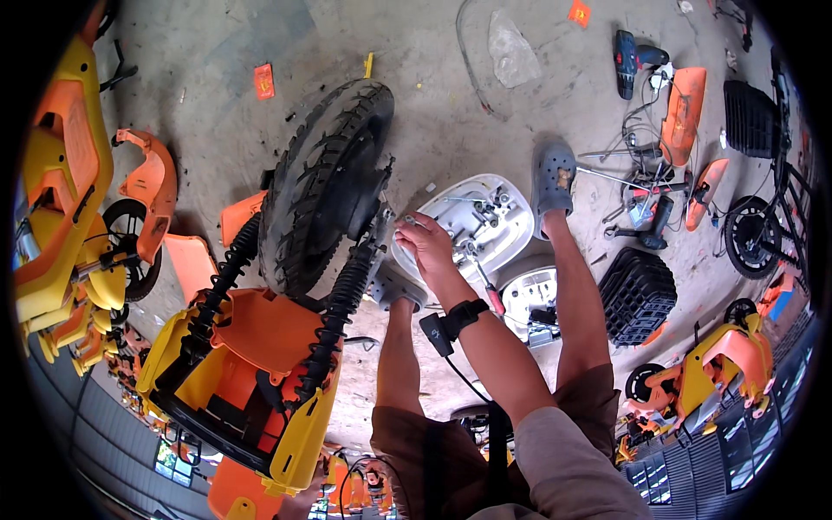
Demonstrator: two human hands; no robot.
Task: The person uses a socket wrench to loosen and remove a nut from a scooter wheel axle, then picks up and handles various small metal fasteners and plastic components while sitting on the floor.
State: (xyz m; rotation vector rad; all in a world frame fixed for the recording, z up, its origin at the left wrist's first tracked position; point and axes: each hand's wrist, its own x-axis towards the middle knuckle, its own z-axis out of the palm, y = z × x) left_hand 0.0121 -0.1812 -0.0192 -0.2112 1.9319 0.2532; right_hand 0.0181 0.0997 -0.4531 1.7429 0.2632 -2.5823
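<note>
My right hand (426, 247) reaches forward with thumb and fingers pinched together on a small piece, too small to name. It is beside the axle end of a scooter wheel (325, 191) with a knobbly black tyre, and over the edge of a white oval tray (511, 195). Nuts, bolts and small metal parts (494, 208) lie in that tray. A red-handled screwdriver (495, 299) leans across its near edge. The wheel sits between two black coil-spring shocks (340, 321) on a yellow and orange scooter body (299, 451). My left hand cannot be made out.
Another white tray (520, 299) holds parts between my feet. To the right are a black crate (637, 295), an impact wrench (654, 225), orange panels (683, 113), cables and a cordless drill (628, 65). More yellow scooters (737, 364) stand around; orange fenders (152, 186) lie left.
</note>
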